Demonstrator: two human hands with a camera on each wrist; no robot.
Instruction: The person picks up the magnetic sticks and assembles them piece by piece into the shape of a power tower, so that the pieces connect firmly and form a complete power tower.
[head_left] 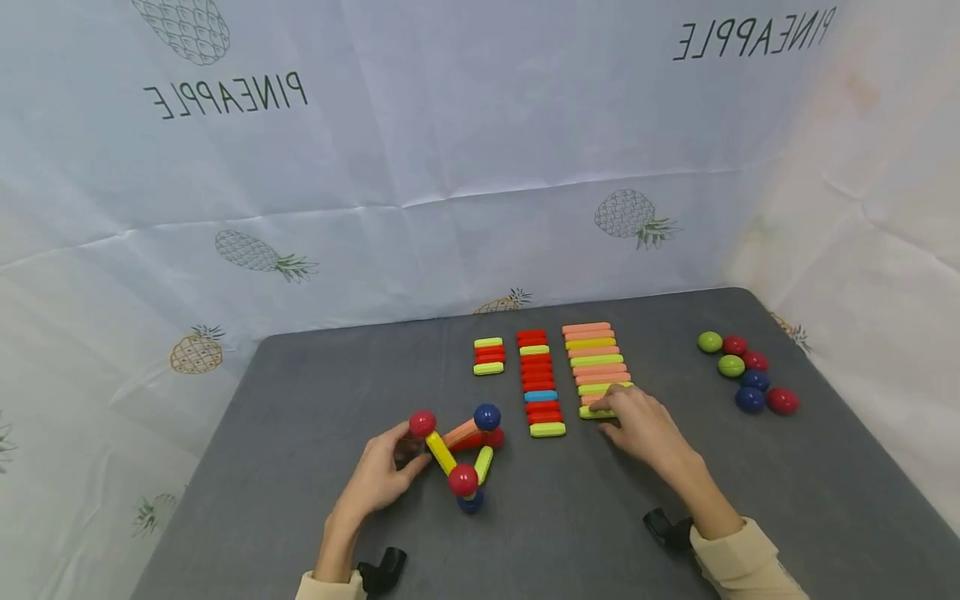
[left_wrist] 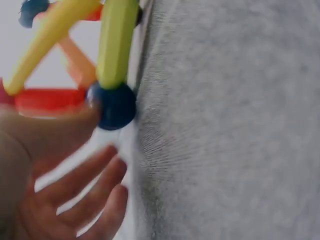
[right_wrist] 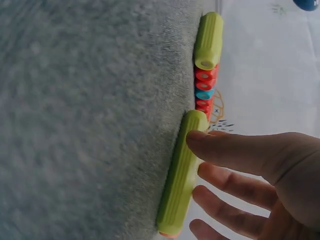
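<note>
A model of magnetic rods and balls (head_left: 442, 452) stands left of the middle of the table, with red and blue balls at the corners and yellow, green, red and orange rods between them. My left hand (head_left: 380, 472) holds it from the left side, thumb against a blue ball (left_wrist: 116, 106) in the left wrist view, other fingers spread lower. My right hand (head_left: 643, 422) pinches the nearest green rod (head_left: 597, 412) of the right-hand row. In the right wrist view the thumb lies across this green rod (right_wrist: 181, 175); the index finger is mostly hidden behind it.
Long orange, yellow and green rods (head_left: 596, 360) form the right row. Beside it runs a row of short red, green and blue rods (head_left: 537, 375), then a small stack (head_left: 489, 356). Several loose balls (head_left: 753, 379) lie at the right. A pineapple-print cloth (head_left: 450, 250) hangs behind the table.
</note>
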